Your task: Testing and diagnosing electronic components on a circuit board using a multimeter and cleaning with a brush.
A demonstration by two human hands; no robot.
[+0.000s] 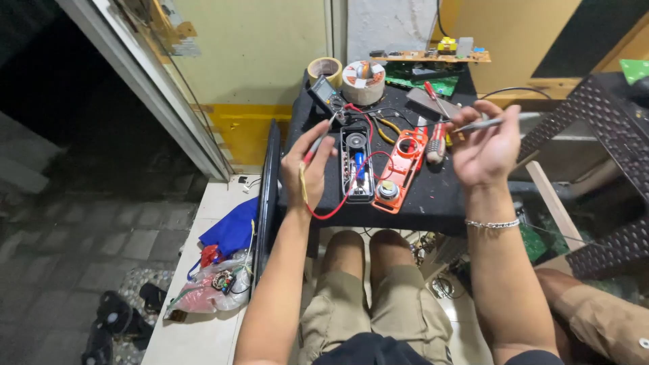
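Our left hand point(307, 165) is closed around a red probe point(318, 143), pinched between thumb and fingers with its tip slanting up and away toward the yellow multimeter point(326, 94) just beyond our knuckles. The probe's red lead point(338, 203) loops from under this hand across the black tabletop point(433, 196).

Our right hand point(483, 145) is raised above the table, palm toward us, fingers curled loosely on a slim grey pen-like tool point(493, 122) that lies nearly level and points out to the right. A chain bracelet point(492, 223) sits on that wrist. The two hands are well apart.

Between them lies the opened black device point(356, 162), its inner parts and a round speaker-like part exposed, and just right of it the orange cover point(400, 169), lying slantwise. A red-handled screwdriver point(436, 138) rests just left of our right hand. Beyond the device stand a wound coil point(364, 81) and a roll of tape point(325, 69).

We judge this to be the testing step: probe in one hand, second tool lifted clear. The next move would call for bringing both tips down onto contact points inside the open device, steadily, without snagging the lead.
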